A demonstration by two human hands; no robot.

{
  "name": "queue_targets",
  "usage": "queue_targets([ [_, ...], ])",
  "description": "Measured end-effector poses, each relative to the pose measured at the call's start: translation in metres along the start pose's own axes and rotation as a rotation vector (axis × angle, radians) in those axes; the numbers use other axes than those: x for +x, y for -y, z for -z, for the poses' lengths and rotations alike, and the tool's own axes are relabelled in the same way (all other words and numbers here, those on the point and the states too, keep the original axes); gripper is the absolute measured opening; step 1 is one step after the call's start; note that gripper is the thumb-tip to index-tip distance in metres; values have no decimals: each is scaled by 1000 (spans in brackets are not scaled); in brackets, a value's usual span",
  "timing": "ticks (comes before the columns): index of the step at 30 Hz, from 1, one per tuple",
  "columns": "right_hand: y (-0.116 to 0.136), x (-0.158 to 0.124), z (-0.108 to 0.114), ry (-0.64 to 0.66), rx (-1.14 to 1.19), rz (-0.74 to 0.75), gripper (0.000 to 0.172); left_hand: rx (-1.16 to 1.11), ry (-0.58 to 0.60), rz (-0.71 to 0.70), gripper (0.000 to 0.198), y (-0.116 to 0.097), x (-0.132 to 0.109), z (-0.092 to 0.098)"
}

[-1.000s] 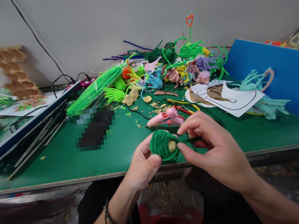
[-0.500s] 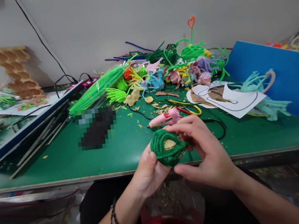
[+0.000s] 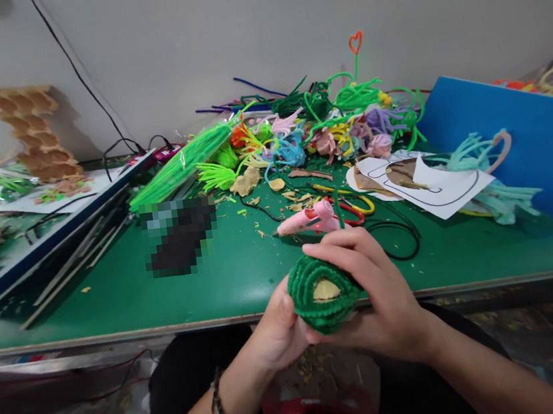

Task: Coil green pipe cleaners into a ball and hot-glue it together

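Note:
A round piece wound with dark green fuzzy stems [image 3: 324, 315] has a pale, cream-coloured patch showing in its middle. My left hand [image 3: 282, 327] supports it from the left side, thumb against the winding. From the right, my right hand [image 3: 389, 300] wraps round it, fingers over the top and thumb underneath. A green stem end [image 3: 338, 209] sticks up above my right fingers. Just beyond the hands lies a pink glue gun [image 3: 303, 220], its nozzle pointing left.
A heap of coloured fuzzy stems [image 3: 289, 148] fills the table's back. Paper templates [image 3: 449, 192] and a blue board [image 3: 505, 145] are at right. Yellow-handled scissors [image 3: 367, 204] lie behind the glue gun. Thin sticks [image 3: 77, 272] and a cardboard piece [image 3: 38, 132] are at left.
The green piece has moved down and slightly right, towards me. My right hand has closed further round it, and a stem end now stands up above the fingers.

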State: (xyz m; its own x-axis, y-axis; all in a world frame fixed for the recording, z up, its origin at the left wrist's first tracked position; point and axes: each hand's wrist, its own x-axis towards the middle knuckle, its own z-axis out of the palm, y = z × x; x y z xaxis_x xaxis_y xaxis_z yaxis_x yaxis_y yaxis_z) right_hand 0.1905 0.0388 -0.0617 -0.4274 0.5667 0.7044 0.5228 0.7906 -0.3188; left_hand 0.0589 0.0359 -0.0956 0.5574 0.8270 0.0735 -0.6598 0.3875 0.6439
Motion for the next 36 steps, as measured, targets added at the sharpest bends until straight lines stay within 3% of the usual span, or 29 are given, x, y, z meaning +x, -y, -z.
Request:
queue_targets([
  [6,-3,-1,0,-79,-31,-10,54,249,-26,-97,55,0,4,3],
  [8,-5,-1,3,-92,-79,-33,51,463,-92,-252,45,-1,5,8],
  [10,-7,0,5,-88,-150,-44,48,748,-165,-501,41,-5,6,14],
  [12,-8,0,4,-62,-212,-23,45,1040,-175,-768,51,-11,6,16],
  [14,-8,0,1,-31,-249,34,42,1293,-111,-898,67,-15,3,13],
  [17,-5,-2,-5,-4,-304,92,34,1519,-73,-808,76,-17,-1,7],
  [22,-2,-3,-9,14,-358,88,31,1455,-78,-676,79,-13,-4,8],
  [27,-5,-2,-7,47,-221,106,43,1172,-136,-582,72,-14,-3,6],
  [31,-4,-4,-6,12,-53,56,56,854,-204,-387,70,-18,-6,-1],
  [36,2,-4,-3,-81,78,-30,50,473,-174,-224,71,-21,-7,0],
])
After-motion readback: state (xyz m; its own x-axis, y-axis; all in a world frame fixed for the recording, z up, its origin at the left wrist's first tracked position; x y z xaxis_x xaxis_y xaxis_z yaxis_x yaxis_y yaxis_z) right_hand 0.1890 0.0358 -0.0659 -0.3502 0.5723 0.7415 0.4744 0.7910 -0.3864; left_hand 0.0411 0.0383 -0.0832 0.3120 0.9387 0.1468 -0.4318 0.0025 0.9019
